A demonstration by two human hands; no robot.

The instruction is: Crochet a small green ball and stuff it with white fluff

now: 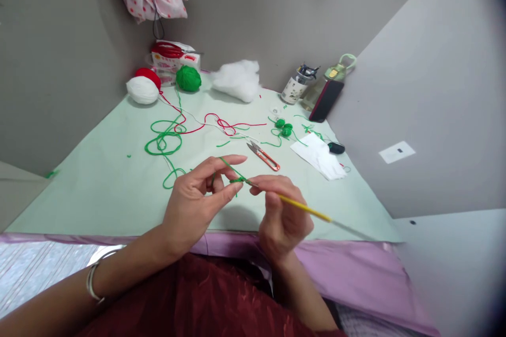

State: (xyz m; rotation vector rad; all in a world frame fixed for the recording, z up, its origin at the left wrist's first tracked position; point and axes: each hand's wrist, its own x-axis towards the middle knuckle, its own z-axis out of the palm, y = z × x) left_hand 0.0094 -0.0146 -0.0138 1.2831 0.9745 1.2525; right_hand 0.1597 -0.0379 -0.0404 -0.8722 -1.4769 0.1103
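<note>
My left hand (201, 189) pinches a small piece of green crochet work (237, 180) between thumb and fingers. A strand of green yarn (231, 166) runs over its raised index finger. In my right hand (286, 210) is a crochet hook (304, 207) with a yellow handle, its tip at the green piece. Both hands are above the table near its front edge. Loose loops of green yarn lie to the left and lead back to a green yarn ball (188, 78). Thread snips (264, 156) with orange handles lie just beyond my hands.
Red yarn (147, 77) and a white yarn ball (142, 90) sit at the back left, by red-handled scissors (168, 50). White stuffing (237, 80) lies at the back. On the right are small green balls (286, 130), white paper (318, 155), a pen cup (294, 87) and a leaning phone (326, 100).
</note>
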